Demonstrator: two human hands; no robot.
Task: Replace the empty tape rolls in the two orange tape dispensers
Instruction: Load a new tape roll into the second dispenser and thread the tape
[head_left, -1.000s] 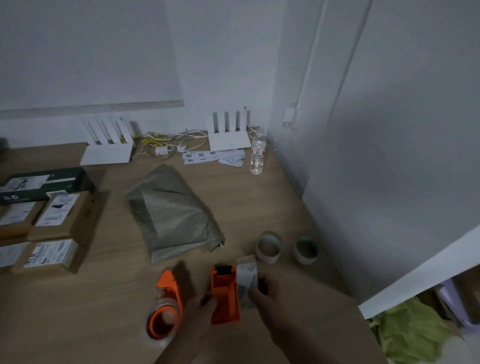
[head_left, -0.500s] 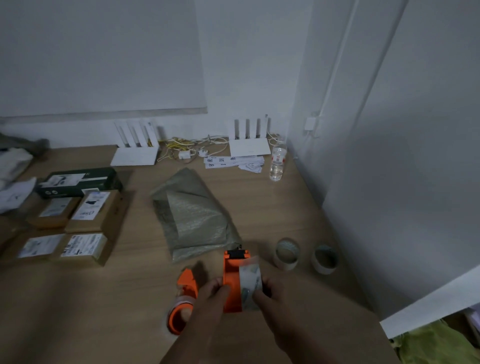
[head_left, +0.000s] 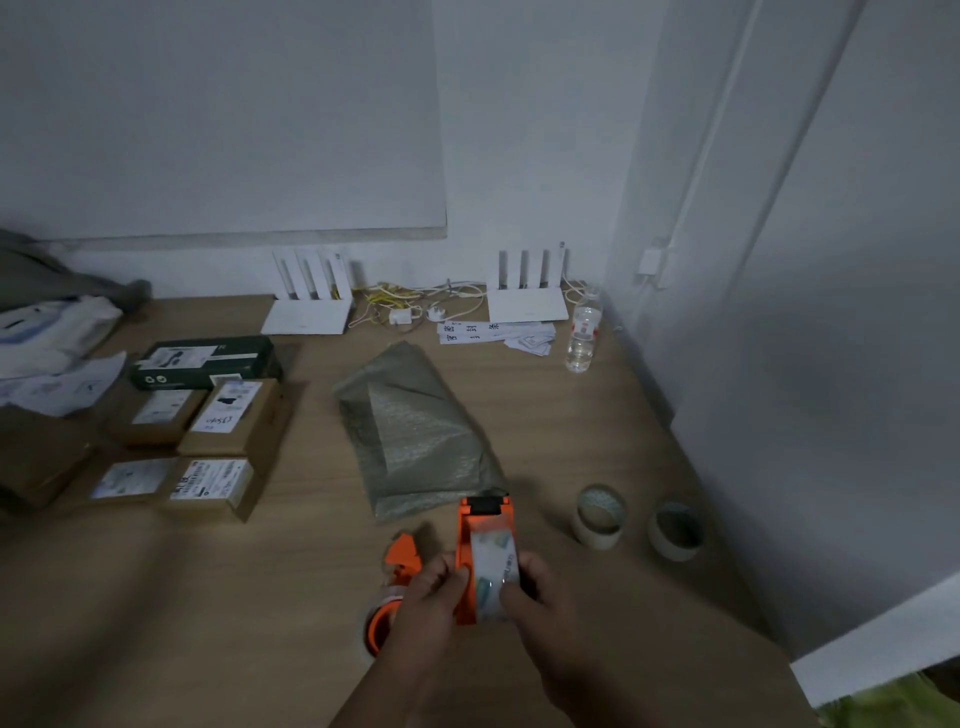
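Observation:
An orange tape dispenser (head_left: 470, 525) is held above the wooden table (head_left: 545, 415) near its front edge. My left hand (head_left: 434, 597) grips its left side. My right hand (head_left: 524, 587) presses a clear printed tape roll (head_left: 493, 571) against the dispenser's right side. A second orange dispenser (head_left: 397, 564) with a tape roll on it lies on the table just left, partly hidden by my left hand. Two bare cardboard tape cores (head_left: 598, 515) (head_left: 675, 527) stand on the table to the right.
A grey-green woven bag (head_left: 410, 431) lies behind the dispensers. Several labelled cardboard boxes (head_left: 223, 421) sit at the left. Two white routers (head_left: 306, 317) (head_left: 527, 304), cables, paper slips and a water bottle (head_left: 583, 338) line the back wall. A white wall borders the table's right side.
The tape roll has moved from beside the dispenser onto its right side, with both hands closing around it. The camera view has shifted left, so more of the boxes shows.

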